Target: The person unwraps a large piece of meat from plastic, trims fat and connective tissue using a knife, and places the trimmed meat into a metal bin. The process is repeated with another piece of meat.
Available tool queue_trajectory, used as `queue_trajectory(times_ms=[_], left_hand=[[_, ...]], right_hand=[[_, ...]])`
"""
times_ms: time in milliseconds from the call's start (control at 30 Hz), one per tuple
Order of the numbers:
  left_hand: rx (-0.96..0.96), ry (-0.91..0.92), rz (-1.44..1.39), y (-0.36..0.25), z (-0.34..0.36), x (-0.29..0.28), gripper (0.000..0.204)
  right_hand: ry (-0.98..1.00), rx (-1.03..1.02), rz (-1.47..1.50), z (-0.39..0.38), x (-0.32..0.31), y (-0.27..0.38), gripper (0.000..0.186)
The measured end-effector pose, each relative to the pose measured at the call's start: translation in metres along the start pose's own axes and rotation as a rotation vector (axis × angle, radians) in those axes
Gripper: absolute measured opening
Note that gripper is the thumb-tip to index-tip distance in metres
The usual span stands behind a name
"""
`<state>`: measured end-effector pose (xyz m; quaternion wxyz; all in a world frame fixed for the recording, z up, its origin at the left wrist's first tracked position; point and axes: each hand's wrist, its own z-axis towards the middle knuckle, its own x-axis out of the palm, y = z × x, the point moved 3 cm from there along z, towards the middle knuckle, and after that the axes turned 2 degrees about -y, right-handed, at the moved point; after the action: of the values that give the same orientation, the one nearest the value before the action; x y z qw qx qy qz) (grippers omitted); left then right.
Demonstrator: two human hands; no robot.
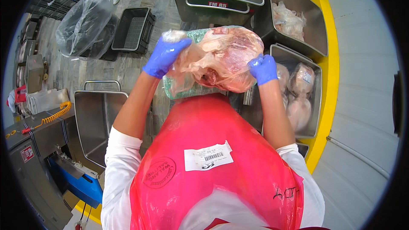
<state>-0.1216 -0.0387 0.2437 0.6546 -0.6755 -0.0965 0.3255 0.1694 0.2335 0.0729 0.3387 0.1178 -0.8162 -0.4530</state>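
Gripping hands: my left hand (pixel 167 56) is clenched on bunched film (pixel 187 66), left of the meat (pixel 236 53); my right hand (pixel 263 69) is closed at its right edge, on film or flesh I can't tell.
Meat: before me, between my hands, above something green (pixel 196 90).
Film risk: pulled hard, I judge, it could tear or slide through my fingers, and the meat drop.
Film: clear, thin, crinkled, glossy.
Flesh: pink and pale, a rounded lump with a dark red hollow.
Bin (pixel 202 13): smooth steel, beyond the meat.
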Motion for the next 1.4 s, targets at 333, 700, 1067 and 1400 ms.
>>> queue_trajectory(times_ms=[333,700,1067,1400], left_hand=[[-0.128,-0.034,0.043,-0.027,0.106,0.025,0.03],[0.184,-0.091,-0.076,-0.033,0.164,0.092,0.03],[0.397,-0.18,0.225,-0.036,0.127,0.099,0.028],[0.094,-0.323,0.339,0.126,-0.007,0.088,0.044]], right_hand=[[-0.462,0.235,0.379,-0.023,0.016,0.007,0.012],[0.22,-1.084,-1.406,-0.104,0.163,0.03,0.046],[0.723,-0.874,-1.957,-0.039,0.171,0.006,0.026],[0.396,-0.608,-1.574,-0.037,0.135,-0.02,0.027]])
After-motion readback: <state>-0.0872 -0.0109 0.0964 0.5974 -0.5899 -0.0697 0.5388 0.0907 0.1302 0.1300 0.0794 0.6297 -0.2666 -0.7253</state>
